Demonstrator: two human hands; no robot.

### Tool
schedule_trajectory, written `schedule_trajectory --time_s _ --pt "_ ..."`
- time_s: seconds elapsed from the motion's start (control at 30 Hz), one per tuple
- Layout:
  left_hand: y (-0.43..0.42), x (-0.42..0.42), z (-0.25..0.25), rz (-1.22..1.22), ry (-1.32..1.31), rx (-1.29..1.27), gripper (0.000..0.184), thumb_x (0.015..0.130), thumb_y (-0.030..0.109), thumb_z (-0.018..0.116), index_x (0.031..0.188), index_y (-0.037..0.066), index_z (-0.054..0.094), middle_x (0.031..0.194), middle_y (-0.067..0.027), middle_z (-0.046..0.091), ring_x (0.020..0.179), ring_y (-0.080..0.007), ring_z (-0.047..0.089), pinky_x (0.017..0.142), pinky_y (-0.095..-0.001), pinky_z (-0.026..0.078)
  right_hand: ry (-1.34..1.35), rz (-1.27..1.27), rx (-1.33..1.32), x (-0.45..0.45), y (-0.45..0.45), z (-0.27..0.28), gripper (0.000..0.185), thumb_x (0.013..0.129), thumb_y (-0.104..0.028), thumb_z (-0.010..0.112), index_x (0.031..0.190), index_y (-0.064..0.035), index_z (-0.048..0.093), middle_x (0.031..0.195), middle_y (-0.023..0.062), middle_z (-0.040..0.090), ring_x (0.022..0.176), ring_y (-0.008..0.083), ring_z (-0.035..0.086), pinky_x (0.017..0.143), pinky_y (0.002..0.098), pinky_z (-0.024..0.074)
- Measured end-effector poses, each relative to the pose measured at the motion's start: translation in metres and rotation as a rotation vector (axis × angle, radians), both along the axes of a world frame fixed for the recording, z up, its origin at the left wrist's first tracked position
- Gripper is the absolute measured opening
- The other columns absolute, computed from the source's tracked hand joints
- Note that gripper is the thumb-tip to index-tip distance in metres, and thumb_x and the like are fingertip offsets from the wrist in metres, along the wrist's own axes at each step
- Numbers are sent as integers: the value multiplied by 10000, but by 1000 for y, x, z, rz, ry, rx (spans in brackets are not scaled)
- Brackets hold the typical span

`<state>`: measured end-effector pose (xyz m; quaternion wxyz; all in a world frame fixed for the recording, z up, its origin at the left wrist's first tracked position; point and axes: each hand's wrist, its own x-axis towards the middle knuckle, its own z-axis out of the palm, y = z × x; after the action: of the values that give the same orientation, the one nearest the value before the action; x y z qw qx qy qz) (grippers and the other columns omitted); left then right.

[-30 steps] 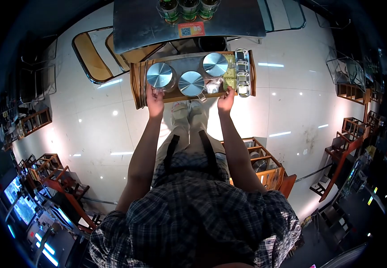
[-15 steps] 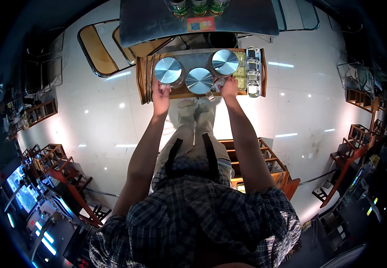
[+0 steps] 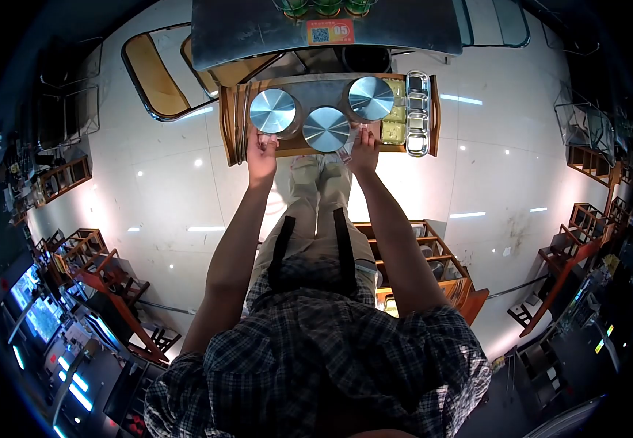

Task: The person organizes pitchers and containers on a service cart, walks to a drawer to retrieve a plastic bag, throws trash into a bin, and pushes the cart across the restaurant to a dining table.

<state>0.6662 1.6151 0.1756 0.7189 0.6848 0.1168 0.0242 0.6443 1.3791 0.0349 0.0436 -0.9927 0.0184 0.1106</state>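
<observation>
A wooden cart or tray unit point(image 3: 302, 154) carries three containers with round metal lids: a left one point(image 3: 272, 111), a middle one point(image 3: 326, 129) and a right one point(image 3: 371, 98). My left hand point(image 3: 261, 155) is at the near side of the left container, its fingers curled against the edge there. Between the middle and right containers, my right hand point(image 3: 364, 151) is closed near the middle one's handle point(image 3: 344, 153); what its fingers hold is too small to name. Yellow-green dishes point(image 3: 394, 113) and a long metal compartment tray point(image 3: 418, 113) lie at the right end.
A dark table point(image 3: 258, 29) with a red number card point(image 3: 330, 31) and green bottles stands beyond the cart. Chairs point(image 3: 154, 73) are at its left. A wooden shelf unit point(image 3: 440, 266) is right of my legs.
My right hand has moved left, from the right side of the cart to beside the middle container. The clear wrapper-like item seen there is no longer visible. My left hand stays by the left container.
</observation>
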Motion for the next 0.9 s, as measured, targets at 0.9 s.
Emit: schedule_trajectory --time_s 0.9 --pt "2 -1 -11 10 -4 9 476 884 37 510 1301 -49 298 789 -12 515 710 -83 479 685 -210 407 -567 -43 298 -7 -20 32 248 676 -8 565 922 -34 568 788 126 536 744 290 554 649 385 468"
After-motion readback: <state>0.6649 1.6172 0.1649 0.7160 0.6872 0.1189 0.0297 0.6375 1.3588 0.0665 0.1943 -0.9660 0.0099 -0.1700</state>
